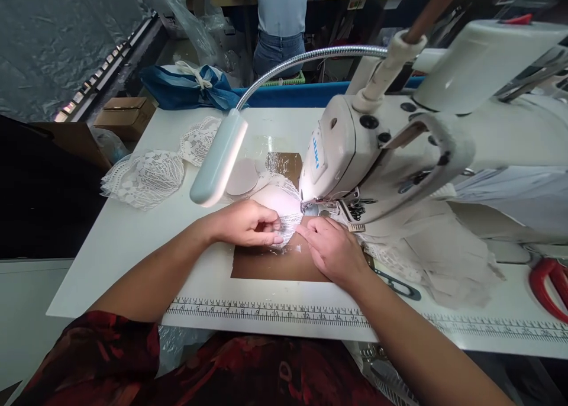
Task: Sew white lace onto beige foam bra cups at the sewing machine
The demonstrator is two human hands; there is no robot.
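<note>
A white lace bra cup (277, 196) lies under the sewing machine's (337, 145) needle area, lit by the lamp. My left hand (246, 224) pinches the near edge of the lace between thumb and fingers. To the right, my right hand (335, 249) rests palm down on the brown sheet (266, 267), its fingers extended. Its index fingertip touches the lace edge just in front of the presser foot (308, 208). The needle tip itself is too small to make out.
More lace cups (148, 178) lie at the table's left. A lamp (219, 157) on a bendable neck hangs over the work. Beige fabric pieces (448, 252), grey thread snips (397, 284) and red-handled scissors (548, 287) are at right. A printed ruler (275, 314) runs along the front edge. A person (281, 15) sits beyond.
</note>
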